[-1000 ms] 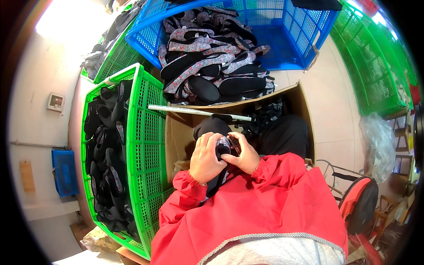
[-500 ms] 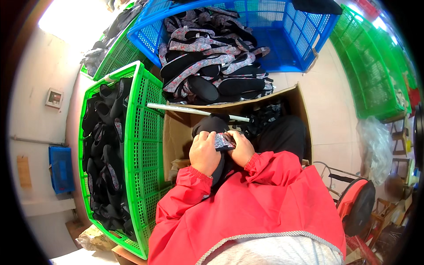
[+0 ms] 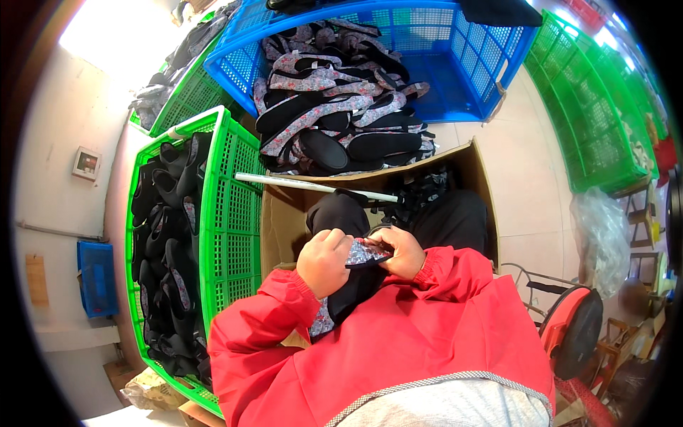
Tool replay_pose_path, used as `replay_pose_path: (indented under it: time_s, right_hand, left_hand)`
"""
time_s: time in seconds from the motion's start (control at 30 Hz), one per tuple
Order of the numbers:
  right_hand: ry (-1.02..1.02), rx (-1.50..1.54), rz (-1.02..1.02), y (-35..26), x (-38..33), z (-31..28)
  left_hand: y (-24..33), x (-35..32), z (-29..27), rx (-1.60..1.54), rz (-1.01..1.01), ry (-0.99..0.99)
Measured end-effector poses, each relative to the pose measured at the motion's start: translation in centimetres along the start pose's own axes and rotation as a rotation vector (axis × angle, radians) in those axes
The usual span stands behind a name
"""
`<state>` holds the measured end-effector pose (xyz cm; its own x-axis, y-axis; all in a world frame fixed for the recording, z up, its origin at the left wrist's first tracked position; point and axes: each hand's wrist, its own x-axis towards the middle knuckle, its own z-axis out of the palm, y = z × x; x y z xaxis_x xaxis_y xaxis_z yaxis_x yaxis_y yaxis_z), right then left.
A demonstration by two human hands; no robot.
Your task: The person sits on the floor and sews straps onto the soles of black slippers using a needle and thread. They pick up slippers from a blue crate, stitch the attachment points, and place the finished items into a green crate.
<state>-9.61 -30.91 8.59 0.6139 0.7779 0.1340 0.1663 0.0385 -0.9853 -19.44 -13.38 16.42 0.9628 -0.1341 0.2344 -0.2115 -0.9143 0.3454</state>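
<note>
Over my knees, a floral fabric slipper (image 3: 364, 252) with a dark edge is stretched between my hands. My left hand (image 3: 324, 262) is closed on its left side, fingers curled over the cloth. My right hand (image 3: 400, 252) grips the other side, its thumb and fingers bent at the edge. Much of the slipper is covered by my hands. Below my left wrist, a patch of similar floral fabric (image 3: 321, 322) shows beside my dark trouser leg; whether it joins the held slipper I cannot tell.
An open cardboard box (image 3: 486, 171) surrounds my knees, with a white rod (image 3: 313, 185) across it. Ahead, a blue crate (image 3: 491, 75) holds floral and black slippers (image 3: 327, 146). A green crate (image 3: 235, 220) of black slippers stands left. A round-backed chair (image 3: 580, 331) is at right.
My hands have moved slightly apart and nearer to me, and the slipper is now pulled wider between them. The floral patch below my left wrist shows more.
</note>
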Motion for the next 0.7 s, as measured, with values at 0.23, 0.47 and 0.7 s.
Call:
replay_pose_path:
  time_s: [0.23,0.47,0.7]
  right_hand:
    - [-0.278,0.216,0.028,-2.0,-0.3,-2.1]
    - [-0.609,0.747,0.312,0.3,0.0,-2.5]
    - [-0.41,0.924,0.264,4.2,0.3,-0.1]
  left_hand:
    - [0.3,-0.1,-1.8,-0.501,-0.226,-0.23]
    - [1.1,-2.5,0.6,-1.775,-0.932,-0.447]
    - [1.8,-3.3,2.1,-2.181,-1.029,-0.353]
